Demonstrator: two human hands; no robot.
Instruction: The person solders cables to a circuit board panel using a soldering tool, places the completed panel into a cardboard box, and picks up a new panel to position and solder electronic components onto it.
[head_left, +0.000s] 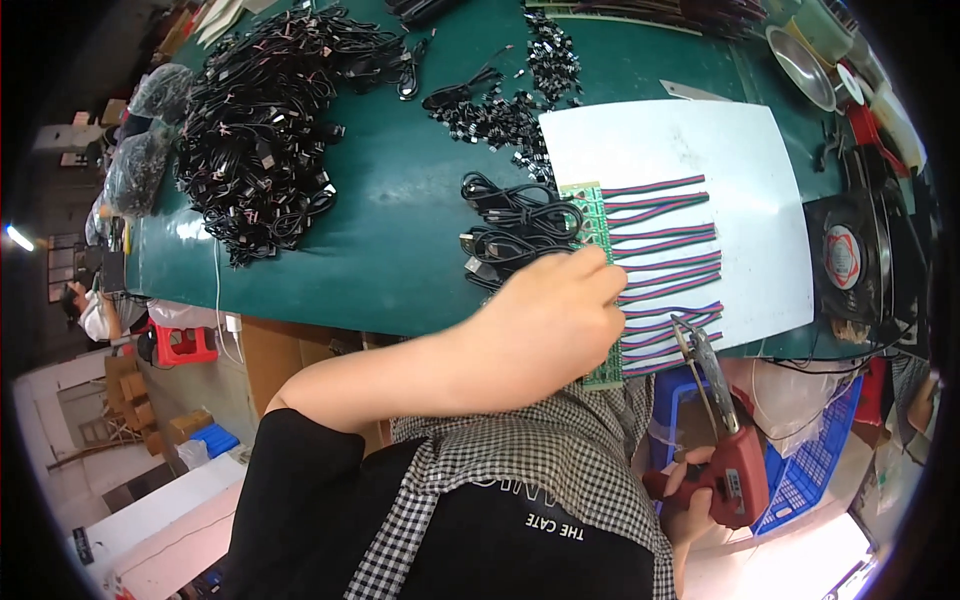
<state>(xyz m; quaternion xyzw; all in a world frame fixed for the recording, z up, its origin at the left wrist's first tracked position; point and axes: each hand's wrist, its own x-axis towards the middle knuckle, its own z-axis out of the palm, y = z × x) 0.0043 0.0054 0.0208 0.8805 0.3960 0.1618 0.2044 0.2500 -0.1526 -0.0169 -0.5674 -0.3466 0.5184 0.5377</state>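
Under the left hand (562, 312), green circuit board (591, 210), striped wires (665, 236) rightward

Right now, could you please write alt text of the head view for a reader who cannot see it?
A person's right hand holds a red soldering gun, while the left hand is over a green circuit-board strip with multicoloured wires spread across a white sheet. Black cables lie heaped on the green table.
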